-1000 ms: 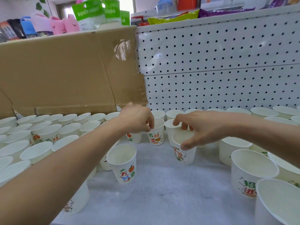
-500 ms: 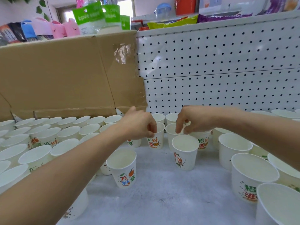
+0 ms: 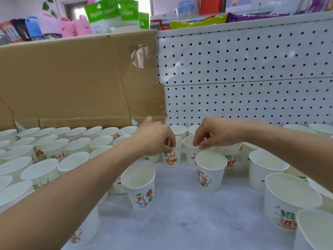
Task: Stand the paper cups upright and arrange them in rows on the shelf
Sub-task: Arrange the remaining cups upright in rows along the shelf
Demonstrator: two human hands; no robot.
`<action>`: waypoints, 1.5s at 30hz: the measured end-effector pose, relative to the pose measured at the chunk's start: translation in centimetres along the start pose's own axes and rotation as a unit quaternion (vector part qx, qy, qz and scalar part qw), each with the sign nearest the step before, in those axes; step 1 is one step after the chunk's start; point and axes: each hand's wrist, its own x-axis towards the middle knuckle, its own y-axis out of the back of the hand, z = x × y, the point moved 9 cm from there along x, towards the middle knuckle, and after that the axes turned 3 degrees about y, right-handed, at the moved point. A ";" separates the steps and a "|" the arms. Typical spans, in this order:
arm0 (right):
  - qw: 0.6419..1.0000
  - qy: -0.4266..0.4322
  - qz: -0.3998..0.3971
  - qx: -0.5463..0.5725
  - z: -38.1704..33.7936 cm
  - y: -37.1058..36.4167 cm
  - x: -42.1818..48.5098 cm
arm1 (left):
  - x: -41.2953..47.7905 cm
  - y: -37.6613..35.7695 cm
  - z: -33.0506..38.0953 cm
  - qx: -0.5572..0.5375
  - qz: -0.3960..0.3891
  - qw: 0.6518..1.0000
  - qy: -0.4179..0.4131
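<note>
the left hand (image 3: 155, 139) pinches the near rim of an upright printed paper cup (image 3: 172, 156) standing near the pegboard (image 3: 252, 78). the right hand (image 3: 218, 132) hangs with fingers curled over the rims of the neighbouring cups (image 3: 231, 157); whether it grips one i cannot tell. packed rows of cups (image 3: 54, 150) stand on the grey shelf (image 3: 180, 222) at left, before a cardboard box (image 3: 72, 78).
</note>
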 end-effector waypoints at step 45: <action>1.000 -0.004 -0.005 -0.031 -1.0 2.2 -7.4 | -7.0 4.4 -0.5 -0.230 -0.093 0.968 0.044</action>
